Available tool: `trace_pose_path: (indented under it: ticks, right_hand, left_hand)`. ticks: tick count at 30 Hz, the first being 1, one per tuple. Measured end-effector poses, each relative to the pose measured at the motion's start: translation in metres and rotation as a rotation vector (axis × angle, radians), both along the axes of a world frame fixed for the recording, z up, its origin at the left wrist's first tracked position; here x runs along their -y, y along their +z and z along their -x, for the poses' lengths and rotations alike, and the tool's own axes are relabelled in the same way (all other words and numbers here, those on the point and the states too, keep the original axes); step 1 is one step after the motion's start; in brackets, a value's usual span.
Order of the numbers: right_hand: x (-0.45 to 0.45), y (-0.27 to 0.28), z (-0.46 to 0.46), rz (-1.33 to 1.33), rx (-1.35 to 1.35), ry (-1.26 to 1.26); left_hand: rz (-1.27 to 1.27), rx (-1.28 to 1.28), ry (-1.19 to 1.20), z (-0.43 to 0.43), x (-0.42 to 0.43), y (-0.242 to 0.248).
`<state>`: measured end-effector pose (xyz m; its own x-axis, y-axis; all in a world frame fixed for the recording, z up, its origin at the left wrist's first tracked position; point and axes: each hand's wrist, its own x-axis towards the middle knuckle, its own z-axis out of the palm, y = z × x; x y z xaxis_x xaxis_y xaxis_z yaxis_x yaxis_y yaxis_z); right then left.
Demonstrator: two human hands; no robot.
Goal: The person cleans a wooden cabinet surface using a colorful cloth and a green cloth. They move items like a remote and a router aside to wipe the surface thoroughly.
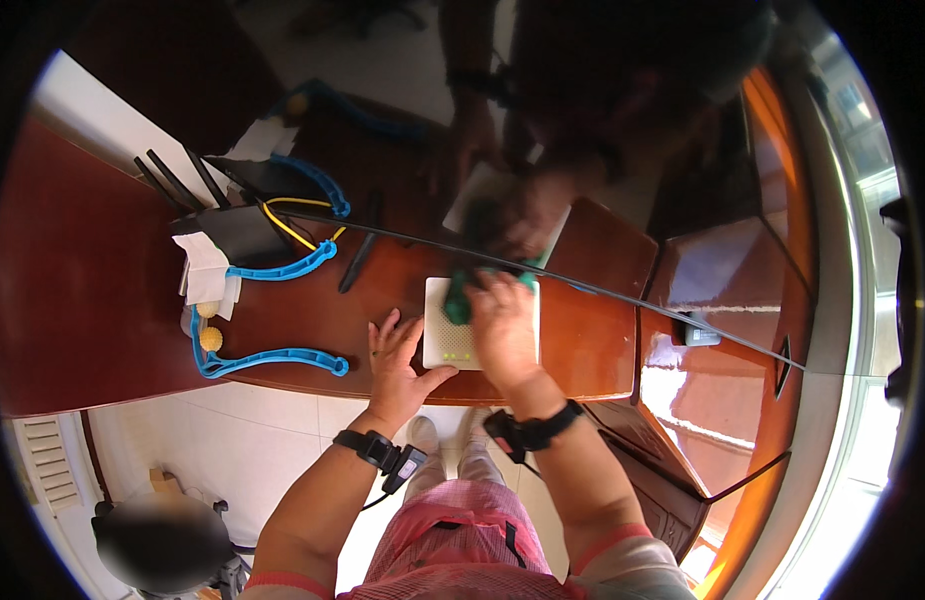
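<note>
A white box-shaped device (446, 351) with a perforated top and small green lights lies on the brown wooden cabinet top (582, 360), in front of a large dark glossy screen (357, 150). My right hand (501, 322) presses a green cloth (458, 300) onto the device's top; the hand and cloth are slightly blurred. My left hand (399, 352) rests at the device's left edge with its fingers spread, the thumb near the front left corner. It holds nothing. Both wrists wear black straps with small devices.
Left of my hands lie a blue plastic frame (275, 362) with yellow spiky balls (210, 338), white papers (205, 274), and a black router (237, 236) with antennas and a yellow cable (290, 231). The screen's lower edge runs behind the device. A small bottle-like object (701, 334) stands at right.
</note>
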<state>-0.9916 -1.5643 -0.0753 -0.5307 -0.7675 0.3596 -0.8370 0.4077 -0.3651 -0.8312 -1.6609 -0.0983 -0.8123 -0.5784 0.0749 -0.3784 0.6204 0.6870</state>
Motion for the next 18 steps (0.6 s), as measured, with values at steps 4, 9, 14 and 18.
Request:
trace_pose_path:
  ticks: [4,9,14,18]
  right_hand:
    - [0.026,-0.008,-0.027,-0.003,0.063,0.147]
    - [-0.019,0.008,-0.003,0.062,0.18,0.351]
    - [-0.011,0.0,-0.001,0.09,0.065,0.045]
    - [0.026,-0.002,-0.025,0.006,0.027,0.257]
  left_hand:
    - [0.048,-0.018,0.011,0.002,0.002,-0.004]
    - [0.049,-0.01,-0.008,0.0,0.003,-0.005]
    - [0.032,0.01,-0.004,-0.001,0.003,-0.006]
    - [0.07,0.171,0.013,0.002,0.005,-0.007]
